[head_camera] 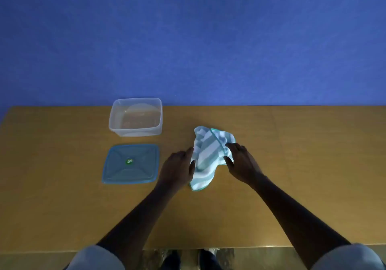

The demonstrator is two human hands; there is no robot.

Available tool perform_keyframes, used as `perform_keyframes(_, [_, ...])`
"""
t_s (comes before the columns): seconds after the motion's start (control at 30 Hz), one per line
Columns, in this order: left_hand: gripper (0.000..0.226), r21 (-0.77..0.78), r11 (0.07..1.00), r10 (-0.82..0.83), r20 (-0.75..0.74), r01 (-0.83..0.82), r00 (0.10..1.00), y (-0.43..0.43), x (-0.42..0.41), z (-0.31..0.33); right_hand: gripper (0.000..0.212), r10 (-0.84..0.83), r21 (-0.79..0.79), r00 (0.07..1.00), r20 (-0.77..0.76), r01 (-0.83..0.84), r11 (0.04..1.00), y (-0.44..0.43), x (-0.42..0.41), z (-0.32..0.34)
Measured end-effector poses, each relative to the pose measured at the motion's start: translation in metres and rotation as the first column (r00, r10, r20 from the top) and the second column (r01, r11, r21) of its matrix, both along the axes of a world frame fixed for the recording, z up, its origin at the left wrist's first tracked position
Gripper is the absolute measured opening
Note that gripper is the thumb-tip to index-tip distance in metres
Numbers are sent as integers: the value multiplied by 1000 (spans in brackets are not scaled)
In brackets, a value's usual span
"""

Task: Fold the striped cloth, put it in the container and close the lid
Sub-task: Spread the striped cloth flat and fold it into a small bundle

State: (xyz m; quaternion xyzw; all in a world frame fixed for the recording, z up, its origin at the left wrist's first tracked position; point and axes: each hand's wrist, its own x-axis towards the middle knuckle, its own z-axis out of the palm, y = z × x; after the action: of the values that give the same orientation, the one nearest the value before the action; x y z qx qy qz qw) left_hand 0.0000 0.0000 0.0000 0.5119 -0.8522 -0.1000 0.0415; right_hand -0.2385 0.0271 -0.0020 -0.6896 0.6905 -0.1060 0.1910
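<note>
Looking down over both arms, I see the striped cloth (208, 154) lying crumpled on the tabletop (292, 165), not yet folded, squarely between my two hands. Its long axis runs away from me, leaning slightly right at the far end, with the near corner pointing back toward the tabletop's front edge.

My left hand (177, 168) touches the cloth's left edge, fingers loosely spread and thumb against the fabric; I cannot tell whether that grip has closed on anything. My right hand (240, 161) rests on the right side, fingertips and thumb curled at the teal-hemmed edge, seemingly pinching it, though the actual hold is hidden by the fingers.

Both hands are equally near the cloth, so I judge the fold will be a two-handed job, probably bringing one end over along that long axis.

Well to the left stands the clear container (135, 116), open and empty, at the far edge. Its blue lid (130, 163) lies flat just in front of it, closer to my left hand. A small green round label sits at the lid's centre; its lettering is too small to read.
</note>
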Motion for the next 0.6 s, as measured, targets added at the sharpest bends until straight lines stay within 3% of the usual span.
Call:
perform_keyframes(0.1, [42,85,993,91,-76,-85,993,8,-3,-10,54,-55,33,998,33,54,998,-2,2,-7])
perform_keyframes(0.27, [31,198,975,118,-50,-106,992,21,-7,-23,52,-151,121,983,103,139,983,-6,10,-14])
perform_keyframes(0.47, [32,218,974,83,-124,-55,989,27,-14,-32,17,-174,67,968,181,164,984,-5,13,-20])
perform_keyframes(0.6, [34,177,984,51,-208,-14,977,26,-17,-24,10,-167,14,949,266,170,985,-11,15,1])
